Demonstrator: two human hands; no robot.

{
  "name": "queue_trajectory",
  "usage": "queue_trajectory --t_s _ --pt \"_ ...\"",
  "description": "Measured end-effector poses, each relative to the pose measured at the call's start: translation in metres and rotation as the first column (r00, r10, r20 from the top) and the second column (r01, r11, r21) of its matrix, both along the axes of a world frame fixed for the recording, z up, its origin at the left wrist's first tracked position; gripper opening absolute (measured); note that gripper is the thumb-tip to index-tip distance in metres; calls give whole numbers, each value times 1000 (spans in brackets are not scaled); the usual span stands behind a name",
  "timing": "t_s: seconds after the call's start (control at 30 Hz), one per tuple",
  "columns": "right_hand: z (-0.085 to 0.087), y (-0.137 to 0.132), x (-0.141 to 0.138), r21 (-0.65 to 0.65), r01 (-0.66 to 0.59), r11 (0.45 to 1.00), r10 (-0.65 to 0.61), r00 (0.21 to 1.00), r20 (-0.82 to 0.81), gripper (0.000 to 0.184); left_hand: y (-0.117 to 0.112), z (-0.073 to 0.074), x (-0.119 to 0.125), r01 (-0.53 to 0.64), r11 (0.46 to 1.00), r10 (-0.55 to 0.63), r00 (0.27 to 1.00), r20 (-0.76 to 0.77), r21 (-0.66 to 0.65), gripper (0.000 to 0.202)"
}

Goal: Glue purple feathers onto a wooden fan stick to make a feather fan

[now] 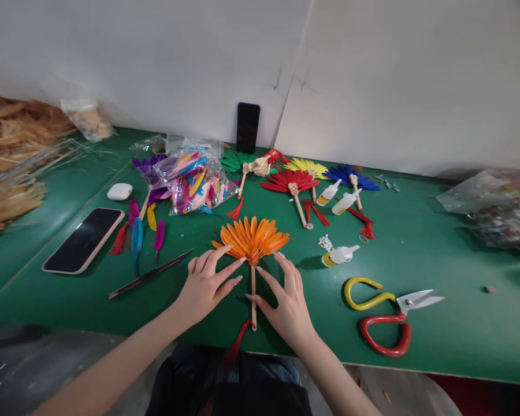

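An orange feather fan [253,242] lies on the green table, its feathers spread and its wooden handle [253,315] pointing toward me. A red tassel [238,341] hangs from the handle's end over the table edge. My left hand [205,283] rests at the fan's left side with fingers spread, fingertips at the lower feathers and near the base. On the other side is my right hand [286,294], fingers also apart. Its thumb tip lies across the handle, the index tip is close beside the handle, and other fingertips reach the right feathers.
Scissors [405,306] and a glue bottle [340,255] lie right. Behind are a red feather fan [292,188], a blue fan [353,179] and a bag of feathers [197,182]. Left are a phone [84,240], a craft knife [149,274] and loose feathers [137,237].
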State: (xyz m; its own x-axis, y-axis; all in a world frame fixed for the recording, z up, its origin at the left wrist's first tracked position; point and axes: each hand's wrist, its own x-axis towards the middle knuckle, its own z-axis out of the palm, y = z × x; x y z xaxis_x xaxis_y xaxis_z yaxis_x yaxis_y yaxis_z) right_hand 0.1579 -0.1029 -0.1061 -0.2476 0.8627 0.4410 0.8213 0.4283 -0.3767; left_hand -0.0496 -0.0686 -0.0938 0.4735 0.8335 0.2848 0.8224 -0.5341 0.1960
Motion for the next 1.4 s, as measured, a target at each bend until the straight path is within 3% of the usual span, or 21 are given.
queue_trajectory --t_s 0.67,0.87,1.1,1.4 --pt "2 0 -1 -25 -42 999 42 999 25 40 0 1 1 -1 1000 1 1000 -15 7 37" --pt "3 -1 -1 -3 -28 1000 28 1000 -13 31 0 0 0 -2 1000 2 1000 -27 15 38" --pt "3 -1 -2 -46 -38 998 40 999 37 38 -1 0 0 3 1000 -3 1000 -21 -3 41" --pt "4 -1 -2 -41 -47 998 47 999 6 34 -1 1 0 10 1000 -10 1000 -14 1 40"
